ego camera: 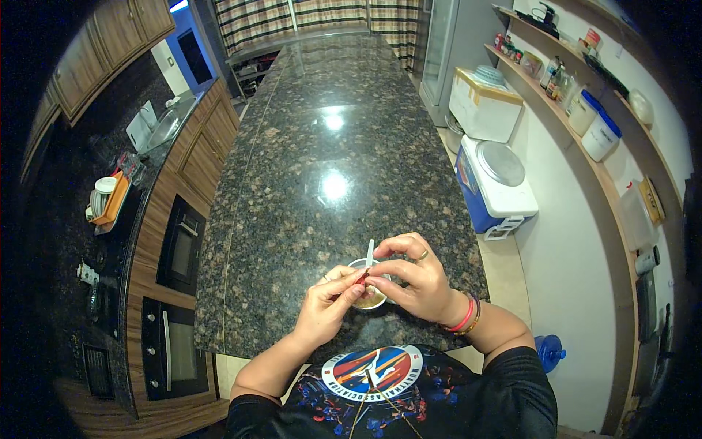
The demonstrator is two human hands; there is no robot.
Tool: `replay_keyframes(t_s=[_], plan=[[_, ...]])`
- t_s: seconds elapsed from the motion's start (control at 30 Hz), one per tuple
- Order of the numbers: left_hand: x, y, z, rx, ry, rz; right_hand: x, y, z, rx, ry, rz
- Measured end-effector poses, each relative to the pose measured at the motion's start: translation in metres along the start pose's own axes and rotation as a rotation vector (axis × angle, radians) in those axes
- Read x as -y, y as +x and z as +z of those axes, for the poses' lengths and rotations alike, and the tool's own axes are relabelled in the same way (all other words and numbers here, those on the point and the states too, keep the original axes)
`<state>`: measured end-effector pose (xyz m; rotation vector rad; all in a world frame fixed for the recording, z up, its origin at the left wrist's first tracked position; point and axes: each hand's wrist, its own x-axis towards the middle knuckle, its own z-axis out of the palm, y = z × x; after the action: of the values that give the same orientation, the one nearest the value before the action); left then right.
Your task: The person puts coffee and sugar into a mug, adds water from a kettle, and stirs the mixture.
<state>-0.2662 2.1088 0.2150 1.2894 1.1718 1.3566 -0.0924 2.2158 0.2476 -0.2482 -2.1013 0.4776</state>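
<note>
Over a small white bowl (pixel 366 309), my two hands meet at a small red item (pixel 361 278), which looks like a chili pepper with a dark end. My left hand (pixel 324 310) pinches it between thumb and fingertips. Thumb and index finger of my right hand (pixel 419 277) grip its upper end, the other fingers lifted and curled. A white plastic utensil (pixel 370 252) stands in the bowl, handle pointing away from me. Some pale yellowish contents (pixel 373 300) show inside; my fingers hide the rest.
The bowl stands near the front edge of a long dark granite counter (pixel 307 230). To the left are a sink (pixel 167 129), a dish rack (pixel 111 200) and a built-in oven (pixel 175 351). A blue-and-white cooler (pixel 496 186) and wall shelves (pixel 576 129) line the right side.
</note>
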Motion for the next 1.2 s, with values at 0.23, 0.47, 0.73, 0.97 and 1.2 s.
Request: replay_keyframes(t_s=[0.23, 0.47, 0.73, 0.97, 1.2], plan=[[-0.007, 0.004, -0.008, 0.058, 0.146, 0.017, -0.002, -0.001, -0.005, 0.179, 0.23, 0.179], [-0.004, 0.002, -0.017, 0.093, -0.055, -0.031, -0.007, -0.003, -0.004, 0.21, 0.376, 0.202], [-0.015, -0.003, -0.02, 0.0, 0.004, -0.15, -0.011, -0.004, -0.002, 0.172, 0.069, -0.026], [-0.021, -0.011, -0.017, -0.151, 0.573, 0.244, -0.02, -0.005, 0.001, 0.211, 0.015, 0.082], [-0.026, -0.008, -0.022, -0.055, 0.774, 0.223, -0.018, -0.003, -0.009, 0.145, 0.01, 0.18]])
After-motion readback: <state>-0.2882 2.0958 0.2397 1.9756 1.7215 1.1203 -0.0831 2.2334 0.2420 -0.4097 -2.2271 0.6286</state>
